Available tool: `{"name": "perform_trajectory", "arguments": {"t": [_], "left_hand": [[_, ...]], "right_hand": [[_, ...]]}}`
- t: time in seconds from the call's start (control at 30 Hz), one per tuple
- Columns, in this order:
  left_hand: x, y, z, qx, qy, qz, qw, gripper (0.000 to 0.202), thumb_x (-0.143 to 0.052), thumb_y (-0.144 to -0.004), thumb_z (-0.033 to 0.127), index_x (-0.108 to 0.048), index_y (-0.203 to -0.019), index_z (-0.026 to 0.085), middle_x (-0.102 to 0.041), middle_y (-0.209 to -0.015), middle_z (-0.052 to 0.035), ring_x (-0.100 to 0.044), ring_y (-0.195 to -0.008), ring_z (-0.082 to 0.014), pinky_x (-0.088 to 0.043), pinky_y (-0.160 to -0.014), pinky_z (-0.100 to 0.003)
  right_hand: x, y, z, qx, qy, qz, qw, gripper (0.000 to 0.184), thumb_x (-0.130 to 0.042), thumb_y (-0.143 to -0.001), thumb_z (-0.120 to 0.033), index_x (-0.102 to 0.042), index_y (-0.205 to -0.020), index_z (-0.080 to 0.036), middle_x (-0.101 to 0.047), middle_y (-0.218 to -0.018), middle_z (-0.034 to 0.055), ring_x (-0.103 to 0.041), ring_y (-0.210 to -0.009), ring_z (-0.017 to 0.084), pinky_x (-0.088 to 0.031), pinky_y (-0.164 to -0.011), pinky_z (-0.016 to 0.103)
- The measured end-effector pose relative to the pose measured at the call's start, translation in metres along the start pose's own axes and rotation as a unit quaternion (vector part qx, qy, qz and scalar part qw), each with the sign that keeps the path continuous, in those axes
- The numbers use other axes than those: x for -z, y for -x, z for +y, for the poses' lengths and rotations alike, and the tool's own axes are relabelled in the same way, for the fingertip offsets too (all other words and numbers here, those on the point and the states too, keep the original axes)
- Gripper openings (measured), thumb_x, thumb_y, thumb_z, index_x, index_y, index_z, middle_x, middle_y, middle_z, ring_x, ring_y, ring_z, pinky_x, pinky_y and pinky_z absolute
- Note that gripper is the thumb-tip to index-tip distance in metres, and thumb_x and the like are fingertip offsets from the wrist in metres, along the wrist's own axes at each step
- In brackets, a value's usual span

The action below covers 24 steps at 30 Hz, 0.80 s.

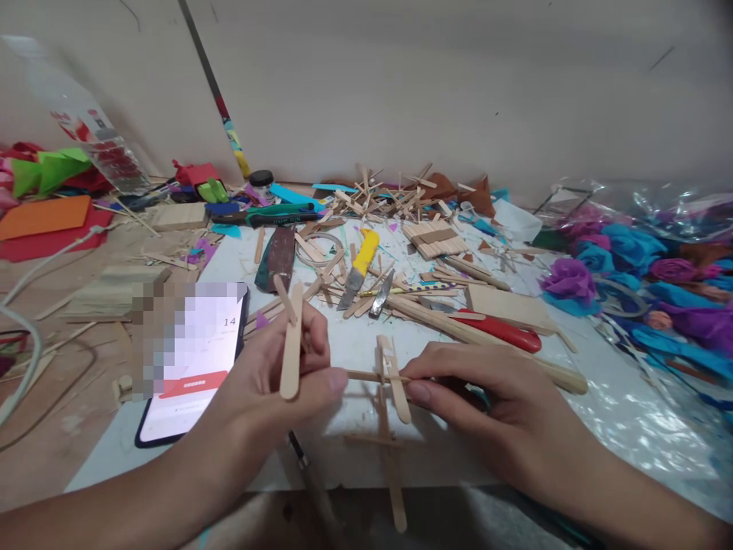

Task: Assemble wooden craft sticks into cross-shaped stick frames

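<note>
Head view: we look down on our two hands above the front edge of a cluttered desk [601, 412].
Left hand [257, 401]: we close it around a flat craft stick [292, 347], which stands upright between thumb and fingers. A second, shorter stick [285, 298] slants up behind it in the same grip.
Right hand [498, 405]: thumb and forefinger are pinched narrow on a small stick frame [399, 389].
Stick frame: we hold it in the air between the two hands, just above the near desk edge. Its long stem hangs down past the edge, blurred at the lower end.
Thin skewer [363, 375]: it runs level from the left thumb tip to the frame.
Phone [195, 359]: it lies on the desk just left of the left hand, screen lit and partly blurred out.
Yellow knife [360, 267]: it lies beyond the hands among loose sticks.
Red cutter [504, 330]: it rests beside a long wooden dowel [458, 327], behind the right hand.
Stick pile [383, 195]: heaped at the back, by the wall.
Paper flowers [601, 260]: blue and purple, bunched at the right, well apart from the hands.
</note>
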State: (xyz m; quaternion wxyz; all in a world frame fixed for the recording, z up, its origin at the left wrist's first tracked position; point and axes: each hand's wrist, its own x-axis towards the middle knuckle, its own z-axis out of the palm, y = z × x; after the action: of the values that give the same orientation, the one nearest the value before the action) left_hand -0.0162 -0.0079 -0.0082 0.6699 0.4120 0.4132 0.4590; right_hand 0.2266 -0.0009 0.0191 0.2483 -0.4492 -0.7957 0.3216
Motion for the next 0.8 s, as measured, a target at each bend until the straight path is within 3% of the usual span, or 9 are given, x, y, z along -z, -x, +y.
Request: {"name": "perform_trajectory", "arguments": {"t": [0.13,0.3,0.4,0.5,0.8], "left_hand": [[-0.0036,0.0014,-0.0016,0.018,-0.079,-0.030,0.996,0.028,-0.087,-0.079,0.029,-0.065,-0.095,0.024,-0.046,-0.062,0.0093,-0.039,-0.053,-0.0079,-0.032,-0.050,-0.018],[-0.0056,-0.0001,-0.0010,0.044,-0.114,-0.081,0.989,0.015,-0.084,-0.085,0.031,-0.075,-0.093,0.022,-0.073,-0.072,0.0012,-0.061,-0.065,-0.0138,-0.045,-0.060,-0.021],[-0.0060,0.0006,0.0007,0.014,-0.147,-0.060,0.987,0.009,-0.084,-0.085,0.029,-0.077,-0.085,0.022,-0.072,-0.067,0.0013,-0.062,-0.061,-0.0150,-0.048,-0.058,-0.022],[-0.0062,0.0008,0.0023,-0.017,-0.168,-0.057,0.984,0.007,-0.082,-0.086,0.027,-0.079,-0.082,0.022,-0.077,-0.075,-0.0021,-0.068,-0.068,-0.0180,-0.052,-0.060,-0.024],[-0.0009,-0.0003,-0.0015,0.002,-0.182,-0.086,0.980,0.013,-0.076,-0.094,0.035,-0.080,-0.090,0.023,-0.078,-0.084,-0.0024,-0.071,-0.078,-0.0182,-0.054,-0.069,-0.025]], "right_hand": [[-0.0019,0.0001,0.0001,0.021,-0.012,-0.006,1.000,0.016,-0.065,-0.100,-0.023,-0.081,-0.097,-0.026,-0.079,-0.085,0.0018,-0.072,-0.073,0.018,-0.053,-0.065,0.028],[-0.0052,0.0012,0.0045,0.073,-0.030,0.002,0.997,0.019,-0.066,-0.101,-0.018,-0.080,-0.108,-0.027,-0.077,-0.086,0.0007,-0.070,-0.073,0.015,-0.051,-0.066,0.026],[-0.0076,0.0026,0.0069,0.088,-0.046,0.001,0.995,0.021,-0.067,-0.100,-0.016,-0.079,-0.113,-0.028,-0.077,-0.088,0.0011,-0.070,-0.075,0.016,-0.051,-0.067,0.027],[-0.0090,0.0043,0.0076,0.085,-0.050,0.001,0.995,0.023,-0.066,-0.100,-0.015,-0.079,-0.113,-0.029,-0.076,-0.089,0.0009,-0.070,-0.075,0.016,-0.051,-0.067,0.027],[-0.0103,0.0035,0.0079,0.077,-0.027,-0.003,0.997,0.015,-0.062,-0.103,-0.020,-0.077,-0.105,-0.023,-0.076,-0.088,0.0038,-0.069,-0.074,0.017,-0.051,-0.067,0.028]]}}
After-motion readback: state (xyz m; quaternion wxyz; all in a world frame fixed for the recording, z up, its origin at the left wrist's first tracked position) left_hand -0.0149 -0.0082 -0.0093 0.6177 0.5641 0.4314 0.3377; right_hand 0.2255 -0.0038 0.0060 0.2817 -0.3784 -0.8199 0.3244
